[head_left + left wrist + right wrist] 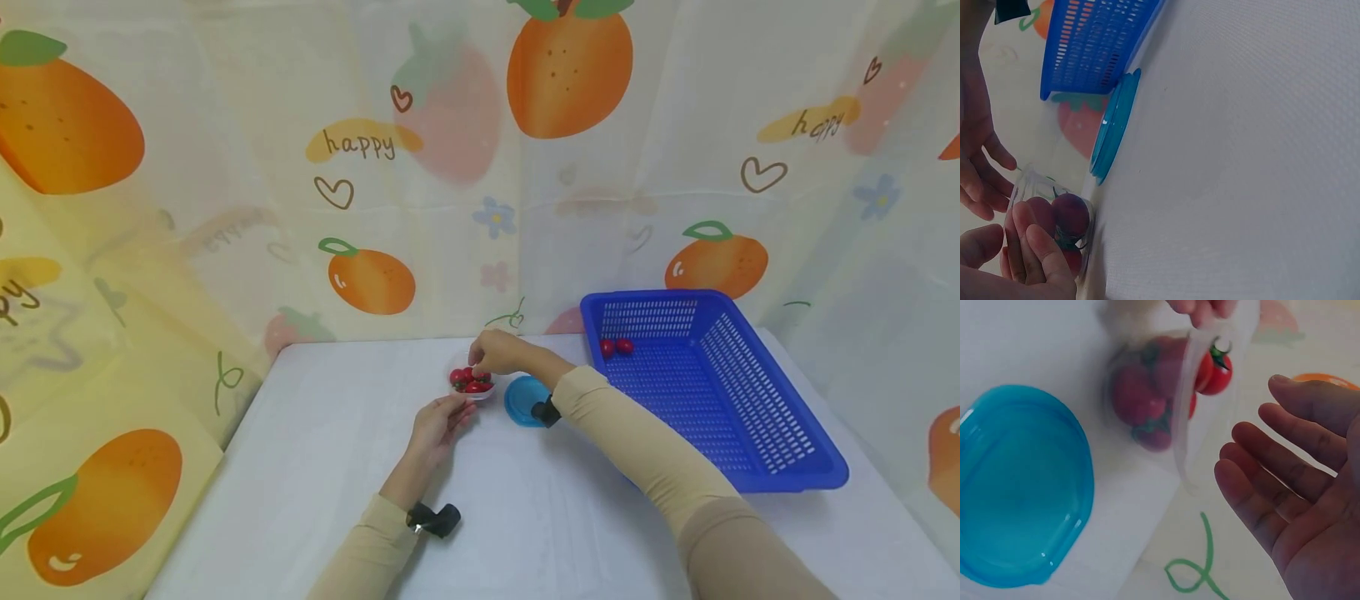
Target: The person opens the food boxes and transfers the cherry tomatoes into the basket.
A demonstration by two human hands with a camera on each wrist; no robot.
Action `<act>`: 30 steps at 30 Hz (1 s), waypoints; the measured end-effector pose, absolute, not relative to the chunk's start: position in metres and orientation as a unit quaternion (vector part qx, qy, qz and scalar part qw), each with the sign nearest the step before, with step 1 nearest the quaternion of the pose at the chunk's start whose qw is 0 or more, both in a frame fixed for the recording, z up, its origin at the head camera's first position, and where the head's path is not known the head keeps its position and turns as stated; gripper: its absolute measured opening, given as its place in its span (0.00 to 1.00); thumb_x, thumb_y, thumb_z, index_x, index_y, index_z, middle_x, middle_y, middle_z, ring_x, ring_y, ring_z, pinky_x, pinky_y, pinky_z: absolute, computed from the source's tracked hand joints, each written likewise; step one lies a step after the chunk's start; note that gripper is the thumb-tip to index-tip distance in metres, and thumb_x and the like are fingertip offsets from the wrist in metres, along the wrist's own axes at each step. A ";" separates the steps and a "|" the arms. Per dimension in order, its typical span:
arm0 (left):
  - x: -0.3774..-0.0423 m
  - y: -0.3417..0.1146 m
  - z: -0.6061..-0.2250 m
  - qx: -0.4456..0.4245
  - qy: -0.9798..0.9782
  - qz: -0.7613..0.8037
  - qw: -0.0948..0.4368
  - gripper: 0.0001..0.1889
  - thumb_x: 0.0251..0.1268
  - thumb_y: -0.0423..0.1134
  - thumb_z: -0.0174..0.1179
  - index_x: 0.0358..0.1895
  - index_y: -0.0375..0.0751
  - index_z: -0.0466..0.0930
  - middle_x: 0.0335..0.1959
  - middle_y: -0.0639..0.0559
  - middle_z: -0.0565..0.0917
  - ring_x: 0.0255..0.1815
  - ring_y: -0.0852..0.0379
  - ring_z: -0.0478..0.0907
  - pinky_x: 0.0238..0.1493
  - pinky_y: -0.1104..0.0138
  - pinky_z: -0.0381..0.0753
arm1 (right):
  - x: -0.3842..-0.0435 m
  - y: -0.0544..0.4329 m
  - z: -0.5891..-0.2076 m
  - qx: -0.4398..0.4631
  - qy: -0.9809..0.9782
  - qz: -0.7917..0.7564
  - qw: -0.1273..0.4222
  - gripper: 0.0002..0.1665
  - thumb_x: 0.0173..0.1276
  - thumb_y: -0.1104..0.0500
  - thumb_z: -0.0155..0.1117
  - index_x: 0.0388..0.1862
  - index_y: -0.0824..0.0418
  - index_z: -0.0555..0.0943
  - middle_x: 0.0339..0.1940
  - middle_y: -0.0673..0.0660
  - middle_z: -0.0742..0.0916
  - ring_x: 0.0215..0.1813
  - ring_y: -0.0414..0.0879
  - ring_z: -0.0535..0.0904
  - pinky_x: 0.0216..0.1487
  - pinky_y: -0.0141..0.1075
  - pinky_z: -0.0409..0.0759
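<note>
Several red cherry tomatoes with green stems sit in a small clear plastic container. My left hand is at the container's near side. In the left wrist view its extended fingers rest against the clear wall, and the thumb stands apart from them. Over the container's far side is my right hand. The right wrist view shows its fingers extended, with nothing held, a short way from the container's mouth. A round blue lid lies on the table beside the container, partly under the right wrist in the head view.
A large blue slatted basket stands on the right of the white-covered table. Two red tomatoes lie in its far left corner. Behind the table hangs a fruit-patterned cloth.
</note>
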State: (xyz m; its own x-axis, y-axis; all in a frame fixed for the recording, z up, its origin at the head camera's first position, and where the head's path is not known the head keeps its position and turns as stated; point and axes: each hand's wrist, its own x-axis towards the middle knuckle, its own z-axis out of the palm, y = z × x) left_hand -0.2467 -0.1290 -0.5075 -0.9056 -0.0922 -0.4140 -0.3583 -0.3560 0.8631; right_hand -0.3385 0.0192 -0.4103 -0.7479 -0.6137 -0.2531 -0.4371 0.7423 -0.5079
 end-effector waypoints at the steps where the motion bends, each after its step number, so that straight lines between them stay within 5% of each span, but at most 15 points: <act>1: -0.246 -0.129 -0.507 -0.199 0.560 0.800 0.083 0.14 0.72 0.39 0.56 0.54 0.34 0.72 0.39 0.51 0.87 0.43 0.59 0.86 0.59 0.65 0.81 | -0.338 0.018 -0.413 -0.289 0.910 -0.210 0.209 0.12 0.67 0.59 0.65 0.47 0.61 0.85 0.44 0.57 0.88 0.44 0.46 0.83 0.51 0.36 0.85; 10: -0.243 -0.129 -0.506 -0.195 0.563 0.799 0.085 0.14 0.72 0.39 0.55 0.54 0.34 0.73 0.41 0.52 0.87 0.42 0.61 0.85 0.52 0.70 0.84 | -0.336 0.007 -0.429 -0.290 0.914 -0.187 0.213 0.09 0.66 0.60 0.67 0.43 0.61 0.86 0.41 0.54 0.88 0.40 0.44 0.79 0.47 0.32 0.83; 30: -0.243 -0.128 -0.508 -0.187 0.550 0.811 0.076 0.14 0.70 0.36 0.56 0.54 0.32 0.72 0.35 0.53 0.86 0.39 0.61 0.85 0.60 0.63 0.81 | -0.334 -0.004 -0.440 -0.240 0.924 -0.175 0.241 0.11 0.65 0.61 0.67 0.46 0.62 0.85 0.39 0.54 0.86 0.39 0.45 0.79 0.51 0.34 0.84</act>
